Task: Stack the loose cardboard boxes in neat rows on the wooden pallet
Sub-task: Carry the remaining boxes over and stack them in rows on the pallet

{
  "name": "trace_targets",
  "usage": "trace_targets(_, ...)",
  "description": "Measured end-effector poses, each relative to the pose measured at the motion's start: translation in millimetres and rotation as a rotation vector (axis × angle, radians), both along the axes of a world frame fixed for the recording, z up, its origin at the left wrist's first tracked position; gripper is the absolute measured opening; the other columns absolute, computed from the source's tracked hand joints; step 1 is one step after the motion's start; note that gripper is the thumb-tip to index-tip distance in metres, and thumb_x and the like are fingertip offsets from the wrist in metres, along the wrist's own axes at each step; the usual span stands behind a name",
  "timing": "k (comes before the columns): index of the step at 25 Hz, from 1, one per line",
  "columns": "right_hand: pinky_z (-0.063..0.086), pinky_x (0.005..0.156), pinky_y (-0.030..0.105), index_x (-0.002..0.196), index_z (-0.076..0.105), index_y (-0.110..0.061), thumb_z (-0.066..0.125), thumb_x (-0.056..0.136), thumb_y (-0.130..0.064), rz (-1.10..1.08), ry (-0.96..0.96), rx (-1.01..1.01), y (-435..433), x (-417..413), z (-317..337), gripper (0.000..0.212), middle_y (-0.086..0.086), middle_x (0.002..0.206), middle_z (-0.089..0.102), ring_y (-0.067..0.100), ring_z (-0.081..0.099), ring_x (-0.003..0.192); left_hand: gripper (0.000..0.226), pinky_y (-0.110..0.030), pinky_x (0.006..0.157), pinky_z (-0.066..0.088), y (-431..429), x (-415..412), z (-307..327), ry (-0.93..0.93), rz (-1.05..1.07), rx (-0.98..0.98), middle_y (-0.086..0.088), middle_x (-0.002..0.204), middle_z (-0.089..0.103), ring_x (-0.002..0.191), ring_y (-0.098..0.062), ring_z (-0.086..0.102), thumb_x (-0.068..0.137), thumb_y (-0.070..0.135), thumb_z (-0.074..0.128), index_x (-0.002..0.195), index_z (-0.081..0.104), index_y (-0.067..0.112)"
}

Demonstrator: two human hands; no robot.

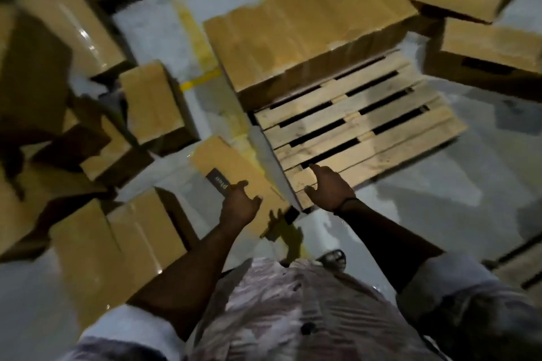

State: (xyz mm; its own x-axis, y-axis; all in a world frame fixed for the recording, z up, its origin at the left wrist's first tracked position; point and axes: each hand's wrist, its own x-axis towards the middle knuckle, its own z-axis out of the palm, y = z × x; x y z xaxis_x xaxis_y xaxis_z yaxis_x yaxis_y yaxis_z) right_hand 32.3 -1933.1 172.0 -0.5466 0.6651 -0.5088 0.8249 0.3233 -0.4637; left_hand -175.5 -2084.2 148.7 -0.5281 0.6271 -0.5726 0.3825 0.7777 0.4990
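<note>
Cardboard box (231, 167) beside pallet (396, 152), under left grip (239, 205), right grip (331, 187) over pallet corner, both spread.

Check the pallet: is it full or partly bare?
Partly bare. Cardboard boxes cover the far end of the wooden pallet; its near slats lie uncovered.

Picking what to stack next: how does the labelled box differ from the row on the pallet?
The labelled box lies off the pallet, by its near corner; the row sits on its far half. The labelled box is single and skewed; the row is packed side by side. Both are brown cardboard.
</note>
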Motion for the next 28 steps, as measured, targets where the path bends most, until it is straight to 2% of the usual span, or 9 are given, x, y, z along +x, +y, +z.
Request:
trace_targets(1, 0.046, 0.101, 0.051, 0.158, 0.027, -0.017, 0.06, 0.098, -0.041, 0.054, 0.007, -0.009, -6, -11, -2, 0.073, 0.018, 0.151, 0.043, 0.039, 0.049, 0.13, 0.069, -0.049, 0.097, 0.053, -18, -2, 3, -0.014, 0.07, 0.011, -0.015, 0.131, 0.058, 0.12, -0.037, 0.058, 0.085, 0.049, 0.073, 0.14, 0.054, 0.013)
trace_targets(3, 0.047, 0.1, 0.05, 0.158, 0.029, -0.015, 0.06, 0.098, -0.04, 0.125, 0.001, -0.046, -21, -38, -9, 0.072, 0.019, 0.149, 0.046, 0.04, 0.051, 0.128, 0.071, -0.049, 0.101, 0.051, -55, -7, 5, -0.003, 0.166, -0.002, -0.013, 0.139, 0.054, 0.121, -0.037, 0.058, 0.085, 0.055, 0.07, 0.142, 0.053, 0.016)
trace_targets(7, 0.046, 0.104, 0.046, 0.156, 0.032, -0.014, 0.06, 0.097, -0.048, 0.194, -0.05, -0.108, -49, -81, -42, 0.073, 0.015, 0.149, 0.048, 0.036, 0.05, 0.13, 0.065, -0.041, 0.105, 0.045, -113, -14, -5, -0.033, 0.322, -0.05, -0.011, 0.155, 0.038, 0.128, -0.033, 0.054, 0.096, 0.041, 0.067, 0.152, 0.041, 0.019)
trace_targets(14, 0.044, 0.106, 0.045, 0.156, 0.033, -0.012, 0.057, 0.098, -0.051, 0.379, -0.164, -0.1, -34, -147, -140, 0.074, 0.017, 0.153, 0.041, 0.037, 0.044, 0.136, 0.058, -0.034, 0.101, 0.044, -128, -33, -78, -0.052, 0.632, -0.03, -0.011, 0.149, 0.048, 0.127, -0.03, 0.055, 0.095, 0.035, 0.07, 0.147, 0.048, 0.019)
trace_targets(17, 0.045, 0.105, 0.047, 0.155, 0.036, -0.011, 0.059, 0.097, -0.051, 0.412, -0.152, -0.076, -6, -187, -227, 0.074, 0.019, 0.153, 0.041, 0.039, 0.046, 0.133, 0.055, -0.027, 0.103, 0.041, -101, -43, -157, -0.086, 0.717, 0.019, -0.006, 0.148, 0.051, 0.13, -0.025, 0.053, 0.096, 0.033, 0.068, 0.147, 0.05, 0.022)
trace_targets(20, 0.04, 0.111, 0.051, 0.158, 0.028, -0.012, 0.06, 0.095, -0.056, 0.39, -0.163, -0.06, 9, -218, -329, 0.084, 0.018, 0.161, 0.028, 0.04, 0.036, 0.142, 0.055, -0.036, 0.111, 0.042, -72, -46, -252, -0.095, 0.791, 0.071, -0.003, 0.149, 0.051, 0.134, -0.023, 0.05, 0.096, 0.03, 0.068, 0.147, 0.05, 0.023)
trace_targets(24, 0.03, 0.118, 0.051, 0.162, 0.008, -0.017, 0.057, 0.09, -0.069, 0.197, -0.167, -0.11, 9, -236, -417, 0.102, 0.012, 0.169, 0.003, 0.036, 0.013, 0.154, 0.05, -0.038, 0.116, 0.039, -40, -44, -341, -0.03, 0.79, 0.16, -0.003, 0.145, 0.055, 0.136, -0.025, 0.048, 0.091, 0.001, 0.064, 0.135, 0.061, 0.025)
trace_targets(26, 0.03, 0.117, 0.054, 0.162, 0.01, -0.017, 0.056, 0.088, -0.072, 0.176, -0.118, -0.151, -3, -241, -437, 0.103, 0.013, 0.168, 0.005, 0.037, 0.015, 0.153, 0.055, -0.044, 0.115, 0.041, -37, -42, -372, 0.038, 0.737, 0.193, -0.007, 0.144, 0.055, 0.136, -0.029, 0.048, 0.086, -0.007, 0.058, 0.131, 0.065, 0.022)
trace_targets(28, 0.041, 0.109, 0.052, 0.159, 0.023, -0.014, 0.056, 0.089, -0.07, 0.196, -0.006, -0.084, -22, -240, -440, 0.096, 0.015, 0.161, 0.024, 0.039, 0.034, 0.143, 0.055, -0.047, 0.111, 0.044, -44, -42, -388, 0.055, 0.768, 0.252, -0.011, 0.142, 0.057, 0.133, -0.032, 0.051, 0.082, -0.009, 0.057, 0.131, 0.066, 0.015)
